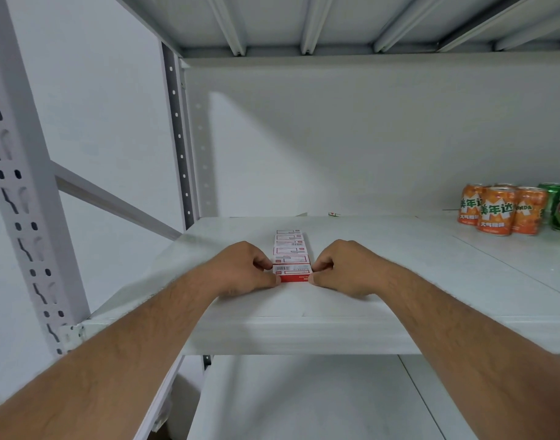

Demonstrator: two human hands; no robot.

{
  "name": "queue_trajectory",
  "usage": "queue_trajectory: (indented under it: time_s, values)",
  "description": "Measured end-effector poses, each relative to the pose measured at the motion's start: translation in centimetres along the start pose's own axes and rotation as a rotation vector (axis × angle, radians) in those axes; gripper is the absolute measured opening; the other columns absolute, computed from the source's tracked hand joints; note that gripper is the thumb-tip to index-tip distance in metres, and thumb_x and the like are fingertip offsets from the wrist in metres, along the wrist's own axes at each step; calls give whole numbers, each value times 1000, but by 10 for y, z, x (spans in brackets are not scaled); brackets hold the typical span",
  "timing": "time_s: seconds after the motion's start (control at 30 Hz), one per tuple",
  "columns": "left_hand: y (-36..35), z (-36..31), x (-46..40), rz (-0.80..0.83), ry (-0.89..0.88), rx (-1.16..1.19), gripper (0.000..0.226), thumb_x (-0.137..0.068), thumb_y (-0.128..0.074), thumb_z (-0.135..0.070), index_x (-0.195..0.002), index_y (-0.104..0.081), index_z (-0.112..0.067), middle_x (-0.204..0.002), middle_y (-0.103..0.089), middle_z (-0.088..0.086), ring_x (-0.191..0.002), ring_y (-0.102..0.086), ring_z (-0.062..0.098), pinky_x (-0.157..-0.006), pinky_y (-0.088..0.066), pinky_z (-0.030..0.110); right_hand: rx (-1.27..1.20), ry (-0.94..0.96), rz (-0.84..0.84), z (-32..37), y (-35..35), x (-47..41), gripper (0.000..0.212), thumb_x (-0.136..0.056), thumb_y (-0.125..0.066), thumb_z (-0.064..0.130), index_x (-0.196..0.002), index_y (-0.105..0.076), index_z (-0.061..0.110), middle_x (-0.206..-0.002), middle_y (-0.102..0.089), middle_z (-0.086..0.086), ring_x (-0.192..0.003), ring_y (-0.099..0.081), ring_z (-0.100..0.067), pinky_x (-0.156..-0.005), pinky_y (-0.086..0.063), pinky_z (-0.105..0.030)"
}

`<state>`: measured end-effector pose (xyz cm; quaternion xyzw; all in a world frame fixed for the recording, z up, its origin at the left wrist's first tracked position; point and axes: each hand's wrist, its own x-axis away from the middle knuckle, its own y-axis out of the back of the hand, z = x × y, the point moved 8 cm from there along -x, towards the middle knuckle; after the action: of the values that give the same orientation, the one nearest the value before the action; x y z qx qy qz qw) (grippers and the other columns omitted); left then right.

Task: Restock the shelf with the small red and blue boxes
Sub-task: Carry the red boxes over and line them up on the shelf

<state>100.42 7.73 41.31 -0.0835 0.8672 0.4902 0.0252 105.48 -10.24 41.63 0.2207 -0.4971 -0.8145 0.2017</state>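
Both grips are pinching the nearest red box [293, 274], left hand [240, 268] and right hand [345, 267] on either end. It fronts a row of boxes [289, 244] running back on the shelf [351, 331], set a bit behind the front lip. Lots of bare shelf either side; orange cans [497, 209] and green cans [559, 206] sit far right.

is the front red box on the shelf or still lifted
On the shelf: the front red box sits flat, ending the row, left hand and right hand pinching it.
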Motion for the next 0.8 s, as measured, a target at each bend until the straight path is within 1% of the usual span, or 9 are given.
queue_trajectory:
  time_s: [0.17,0.3,0.37,0.53,0.63,0.7,0.73,0.77,0.8]
  values:
    - [-1,0,-2,3,-15,2,32,-79,-76,-45,-107,-76,-29,-85,-65,-14,-73,-57,3,-67,-42,18,30,-7,2,4,-2,-1,31,-90,-66,28,-63,-64,14,-53,-49,9,-48,-39,-9,-50,-34,-22]
    - [-2,-1,-2,5,-34,7,27,-80,-74,-44,-105,-77,-33,-81,-67,-11,-68,-55,4,-67,-44,19,49,-19,2,5,-2,-2,34,-90,-66,28,-58,-61,17,-50,-50,11,-45,-39,-7,-48,-33,-19]
    - [-2,-2,-2,5,-29,25,23,-81,-74,-43,-102,-77,-34,-83,-69,-10,-69,-55,6,-70,-46,21,46,-25,0,6,-3,-2,38,-90,-65,27,-54,-57,19,-46,-49,12,-44,-39,-7,-47,-32,-19]
    - [-2,-3,-1,2,-29,25,24,-81,-74,-43,-102,-77,-34,-77,-66,-15,-68,-55,6,-70,-46,21,51,-31,7,6,-4,-3,39,-90,-65,26,-54,-52,18,-52,-45,9,-48,-36,-10,-50,-32,-23]
    - [-2,-3,2,11,-28,21,23,-80,-74,-44,-100,-77,-34,-82,-66,-10,-70,-54,8,-72,-46,23,50,-41,13,6,-3,-1,41,-90,-64,28,-53,-49,18,-54,-43,8,-48,-35,-10,-51,-31,-24]
    - [-1,-2,2,19,-18,0,19,-79,-74,-48,-93,-74,-34,-86,-64,-5,-71,-53,10,-73,-47,26,34,-56,11,6,0,1,39,-90,-65,31,-54,-53,23,-62,-54,7,-51,-40,-9,-53,-34,-23]
    - [0,-1,3,15,-10,-17,22,-79,-73,-49,-92,-71,-32,-90,-62,-4,-74,-54,10,-77,-49,28,32,-54,3,7,2,4,33,-90,-66,35,-59,-58,27,-70,-61,7,-56,-46,-9,-56,-38,-23]
    - [1,-1,5,10,-2,-34,26,-80,-72,-49,-96,-68,-29,-96,-61,-4,-80,-55,11,-84,-50,31,48,-59,-8,7,5,7,23,-90,-66,40,-69,-64,30,-81,-67,6,-64,-53,-9,-61,-43,-24]
    - [3,-1,7,6,2,-50,34,-81,-71,-49,-106,-65,-28,-107,-62,-6,-90,-57,11,-91,-48,31,80,-60,-12,9,7,11,15,-90,-65,45,-85,-69,31,-96,-70,5,-78,-60,-10,-71,-48,-27]
